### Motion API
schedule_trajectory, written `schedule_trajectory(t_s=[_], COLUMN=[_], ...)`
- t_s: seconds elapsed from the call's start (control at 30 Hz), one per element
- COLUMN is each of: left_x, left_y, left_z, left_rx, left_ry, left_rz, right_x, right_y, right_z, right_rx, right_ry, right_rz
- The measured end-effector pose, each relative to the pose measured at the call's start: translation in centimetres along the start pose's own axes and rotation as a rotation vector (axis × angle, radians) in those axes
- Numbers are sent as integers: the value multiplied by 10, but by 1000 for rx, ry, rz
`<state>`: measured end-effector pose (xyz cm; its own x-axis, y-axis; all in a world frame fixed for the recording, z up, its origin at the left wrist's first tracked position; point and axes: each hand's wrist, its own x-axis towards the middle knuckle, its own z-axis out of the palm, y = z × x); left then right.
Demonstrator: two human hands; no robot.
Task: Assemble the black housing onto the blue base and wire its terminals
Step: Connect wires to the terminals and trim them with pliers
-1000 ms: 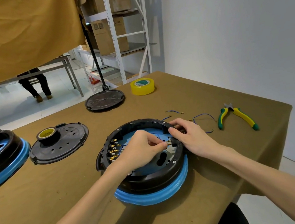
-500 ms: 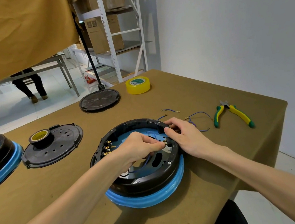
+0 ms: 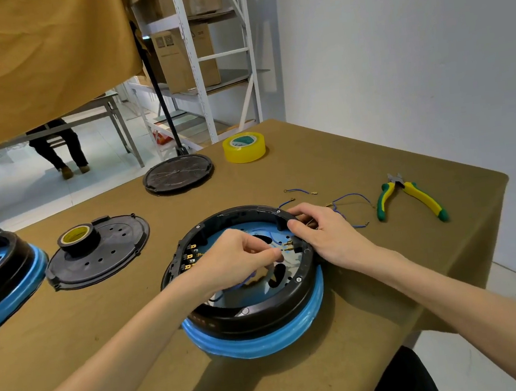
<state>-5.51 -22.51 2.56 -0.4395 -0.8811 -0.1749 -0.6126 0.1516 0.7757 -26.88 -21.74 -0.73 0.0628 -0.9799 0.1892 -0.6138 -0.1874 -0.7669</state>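
We see the blue base nearest us on the surface, with the black housing already seated on it, so seating looks done and wiring is the step in hand.

Left hand reaches down inside the ring, fingers pressed together in a pinch on what looks like a small connector on a blue wire that trails under the palm. The pinch sits just beside the brass terminals on the right inner wall, likely so the connector can be pushed straight on. Whether it is on the tab yet, we cannot tell.

Right hand lies over the housing's right rim, thumb inside, other fingers curled outside, clamped on the rim right by those terminals; we judge it braces the housing against the push. A second row of terminals on the left inner wall looks bare.

Further out, right: spare wires lie loose near the right hand, in easy reach for the next terminals, and pliers sit beyond them, untouched.

Left: a black lid carries a dark tape roll, parked clear of the work. A second assembly sits at the left edge.

Far side: another lid and a yellow tape roll, well apart from the hands.
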Motion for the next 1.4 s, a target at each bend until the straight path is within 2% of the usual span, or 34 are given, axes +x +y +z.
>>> schedule_trajectory(t_s=[0.2,0.5,0.67,0.8,0.83,0.9,0.97,1.0,1.07,1.17,1.3,1.4], left_x=[4,5,3,3,4,7,10,12,16,21,22,22], left_y=[3,2,1,5,6,7,7,7,9,12,12,11], left_z=[12,15,18,22,23,23,23,23,24,27,28,28], left_rx=[-35,-127,29,210,247,307,334,341,371,375,334,332], left_ry=[78,99,182,276,300,341,372,387,423,447,419,416], left_rz=[58,16,162,197,197,193,183,180,181,191,185,181], right_x=[-1,0,2,6,6,9,13,16,18,20,24,25], right_y=[-3,-1,2,2,3,12,30,40,58,75,78,76], right_z=[-1,0,1,-3,-6,-16,-34,-44,-63,-80,-86,-88], right_rx=[12,38,16,6,22,-22,-327,-513,-745,-803,-785,-737], right_ry=[6,11,29,3,36,229,411,428,337,232,270,229], right_rz=[3,-1,-11,-33,-31,-21,83,197,486,717,671,674])
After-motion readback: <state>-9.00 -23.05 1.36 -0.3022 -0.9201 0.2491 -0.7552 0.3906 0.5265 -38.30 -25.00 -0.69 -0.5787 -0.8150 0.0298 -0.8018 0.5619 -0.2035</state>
